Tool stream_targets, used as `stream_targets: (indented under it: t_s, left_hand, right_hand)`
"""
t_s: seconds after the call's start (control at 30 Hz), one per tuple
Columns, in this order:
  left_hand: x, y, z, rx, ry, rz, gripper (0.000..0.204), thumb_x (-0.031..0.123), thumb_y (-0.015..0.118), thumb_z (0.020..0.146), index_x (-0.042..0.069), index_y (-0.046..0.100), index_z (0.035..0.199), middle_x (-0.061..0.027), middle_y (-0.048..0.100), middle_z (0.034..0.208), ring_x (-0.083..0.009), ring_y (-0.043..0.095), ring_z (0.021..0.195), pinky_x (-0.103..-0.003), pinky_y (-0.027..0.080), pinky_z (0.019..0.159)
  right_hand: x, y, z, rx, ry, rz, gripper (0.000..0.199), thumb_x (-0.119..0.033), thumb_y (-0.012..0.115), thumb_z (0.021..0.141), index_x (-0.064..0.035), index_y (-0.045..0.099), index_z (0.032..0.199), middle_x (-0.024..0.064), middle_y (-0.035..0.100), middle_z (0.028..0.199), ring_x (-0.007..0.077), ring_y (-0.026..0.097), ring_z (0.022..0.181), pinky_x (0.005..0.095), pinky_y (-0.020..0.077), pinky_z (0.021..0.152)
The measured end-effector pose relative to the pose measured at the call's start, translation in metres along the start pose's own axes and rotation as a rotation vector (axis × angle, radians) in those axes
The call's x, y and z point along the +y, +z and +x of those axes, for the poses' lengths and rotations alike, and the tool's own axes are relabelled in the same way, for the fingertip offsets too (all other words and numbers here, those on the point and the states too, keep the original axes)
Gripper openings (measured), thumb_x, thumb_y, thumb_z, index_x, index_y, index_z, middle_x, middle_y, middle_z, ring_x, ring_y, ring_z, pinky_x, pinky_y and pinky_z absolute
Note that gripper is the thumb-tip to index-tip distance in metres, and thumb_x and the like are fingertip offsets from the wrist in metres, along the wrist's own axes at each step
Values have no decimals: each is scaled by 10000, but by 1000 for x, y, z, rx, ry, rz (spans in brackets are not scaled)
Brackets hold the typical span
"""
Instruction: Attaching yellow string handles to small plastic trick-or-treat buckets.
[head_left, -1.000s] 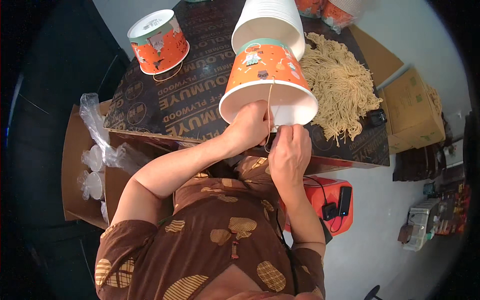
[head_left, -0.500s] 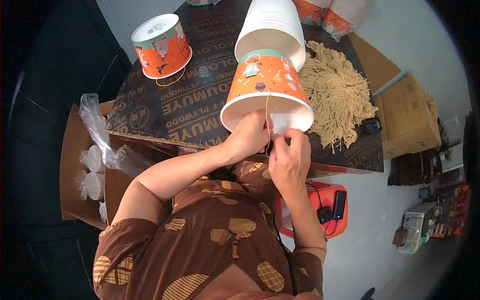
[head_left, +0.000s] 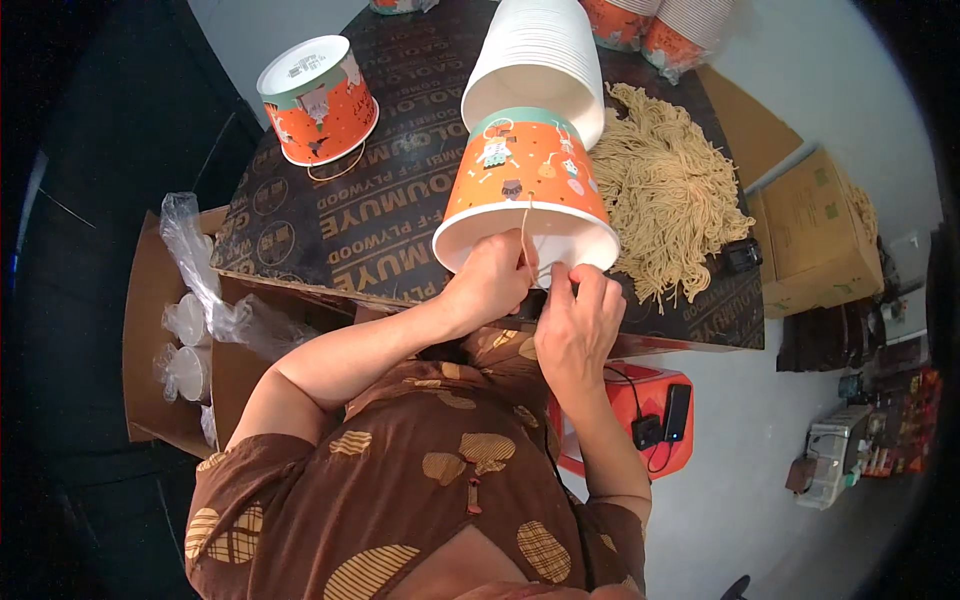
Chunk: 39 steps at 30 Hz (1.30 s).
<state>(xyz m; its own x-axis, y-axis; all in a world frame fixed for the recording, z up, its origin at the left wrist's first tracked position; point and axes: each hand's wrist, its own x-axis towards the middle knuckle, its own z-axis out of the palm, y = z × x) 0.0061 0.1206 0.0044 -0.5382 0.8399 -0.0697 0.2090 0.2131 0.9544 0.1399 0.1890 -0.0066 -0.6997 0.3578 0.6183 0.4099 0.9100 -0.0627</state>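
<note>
An orange and green paper bucket [head_left: 530, 170] with printed cartoon figures lies on its side on the table, its open white mouth facing me. A thin beige cord [head_left: 526, 232] comes through a small hole near its rim and runs down to my fingers. At the mouth, my left hand [head_left: 490, 278] is closed, pinching the cord. Just to its right my right hand [head_left: 578, 325] is also closed, thumb and forefinger together on the cord, which bends between both hands. Fingers partly hide the cord's end. Behind the bucket lies a stack of nested white buckets [head_left: 535, 70].
A heap of beige cords [head_left: 665, 195] lies right on the dark plywood table [head_left: 390, 215]. A finished-looking upside-down bucket [head_left: 318, 105] with a cord handle stands left. Below are an open carton [head_left: 150, 330] and a red stool [head_left: 625, 440] with a black device. Wrapped buckets [head_left: 675, 40] stand far right.
The cord that hung below my fingers is now drawn into a bend between my hands. Both hands stay at the bucket's mouth with only small finger shifts; the whole view has shifted slightly.
</note>
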Motion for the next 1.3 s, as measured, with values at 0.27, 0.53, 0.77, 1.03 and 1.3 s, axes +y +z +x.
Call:
stream_targets:
  t_s: [0.27,0.53,0.77,1.03,1.3]
  left_hand:
    - [4,0,-1,-17,-15,48,50,-31,603,834,-30,562,805,-49,575,650,-122,570,474,-298,443,420]
    - [1,1,0,-23,16,48,40,-31,593,840,-27,563,814,-56,585,656,-136,579,477,-307,447,429]
    - [-12,5,2,65,152,119,28,-39,590,833,-26,566,828,-71,590,655,-138,573,486,-318,450,444]
    - [-8,4,-1,48,170,137,13,-16,575,852,-20,583,842,-73,584,627,-136,573,495,-330,451,463]
    - [-13,2,0,21,152,175,92,24,585,875,-20,629,806,-86,603,606,-134,598,513,-317,468,476]
  right_hand:
    - [0,4,-1,37,7,11,136,-84,592,802,-49,616,931,72,526,954,263,513,873,386,416,743]
    - [-4,13,-4,43,43,-25,119,-64,597,797,-29,592,911,94,538,976,278,522,915,398,427,786]
    - [-5,9,-2,81,39,-19,160,-71,603,811,-34,611,967,91,542,1002,281,527,957,401,425,805]
    - [-7,10,-2,20,55,-62,116,-86,580,808,-35,596,911,94,535,993,284,525,968,413,415,834]
    - [-9,13,3,57,49,-41,89,-74,576,796,-18,566,864,118,546,977,299,534,989,426,428,841]
